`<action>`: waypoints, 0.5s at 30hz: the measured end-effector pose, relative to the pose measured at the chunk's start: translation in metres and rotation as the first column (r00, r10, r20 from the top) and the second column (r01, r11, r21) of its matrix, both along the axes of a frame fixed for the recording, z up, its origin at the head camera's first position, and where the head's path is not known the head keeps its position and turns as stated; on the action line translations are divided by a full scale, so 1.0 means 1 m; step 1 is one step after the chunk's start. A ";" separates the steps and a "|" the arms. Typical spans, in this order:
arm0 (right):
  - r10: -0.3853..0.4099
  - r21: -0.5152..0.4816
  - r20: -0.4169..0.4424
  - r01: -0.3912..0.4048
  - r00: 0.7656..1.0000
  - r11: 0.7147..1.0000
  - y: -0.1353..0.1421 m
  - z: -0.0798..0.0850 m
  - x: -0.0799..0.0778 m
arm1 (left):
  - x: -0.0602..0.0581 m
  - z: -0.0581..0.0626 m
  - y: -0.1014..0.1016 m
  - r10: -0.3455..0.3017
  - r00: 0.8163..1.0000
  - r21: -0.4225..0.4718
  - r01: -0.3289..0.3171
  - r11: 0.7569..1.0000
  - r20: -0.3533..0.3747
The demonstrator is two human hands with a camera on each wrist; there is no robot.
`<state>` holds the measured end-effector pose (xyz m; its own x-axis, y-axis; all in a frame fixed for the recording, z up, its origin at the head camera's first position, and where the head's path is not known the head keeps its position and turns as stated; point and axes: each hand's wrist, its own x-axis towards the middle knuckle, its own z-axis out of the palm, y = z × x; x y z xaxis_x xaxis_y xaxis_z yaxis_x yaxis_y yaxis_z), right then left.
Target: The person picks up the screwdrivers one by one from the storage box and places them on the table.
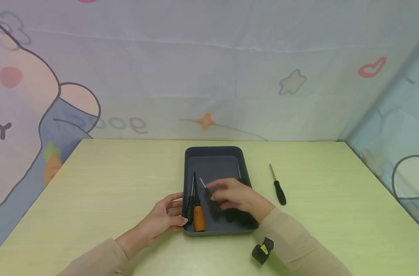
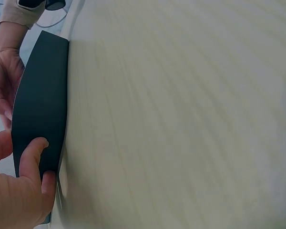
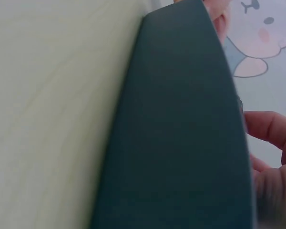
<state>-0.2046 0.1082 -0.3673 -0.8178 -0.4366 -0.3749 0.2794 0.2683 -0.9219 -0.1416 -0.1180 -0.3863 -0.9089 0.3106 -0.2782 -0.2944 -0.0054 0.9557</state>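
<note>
A dark grey tray point(image 1: 214, 151) stands on the table with several screwdrivers inside. My left hand point(image 1: 162, 214) holds its left side, thumb at the rim, fingers against the outer wall. In the left wrist view, fingertips point(image 2: 42, 143) rest on that wall. My right hand point(image 1: 235, 195) is over the tray and pinches a black-handled screwdriver point(image 1: 211, 201), whose shaft points to the back left. Along the tray's left side lie a black-handled screwdriver point(image 1: 190, 209) and an orange-handled one point(image 1: 199, 218). Another screwdriver's shaft point(image 1: 239, 171) shows at the right, its handle partly hidden by my right hand.
To the right of the tray, a screwdriver point(image 1: 280, 191) with a black handle lies on the pale table point(image 1: 126, 168). A printed cloth point(image 1: 161, 76) hangs along the table's back edge. A small black device point(image 1: 262, 251) sits by my right sleeve.
</note>
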 end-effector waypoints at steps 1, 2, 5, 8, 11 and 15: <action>0.004 -0.007 -0.002 -0.004 1.000 1.000 0.001 0.001 -0.001 | 0.000 0.000 0.000 0.002 1.000 -0.002 -0.002 1.000 0.001; 0.005 -0.013 0.000 -0.005 1.000 1.000 0.003 0.001 -0.001 | 0.000 0.000 0.001 0.005 1.000 -0.003 -0.005 1.000 0.002; 0.017 -0.030 -0.011 -0.017 1.000 0.999 0.007 0.004 -0.003 | 0.000 0.000 0.001 0.008 1.000 -0.007 -0.008 1.000 0.003; 0.022 -0.041 -0.021 -0.023 1.000 0.999 0.010 0.006 -0.004 | -0.001 0.000 0.001 0.011 1.000 -0.009 -0.011 1.000 0.001; 0.021 -0.044 -0.029 -0.022 0.999 0.999 0.013 0.010 -0.004 | -0.001 0.000 0.001 0.009 1.000 -0.008 -0.009 1.000 -0.001; 0.014 -0.045 -0.030 -0.016 0.999 0.999 0.019 0.013 -0.004 | 0.000 0.000 0.002 0.007 1.000 -0.005 -0.007 1.000 -0.001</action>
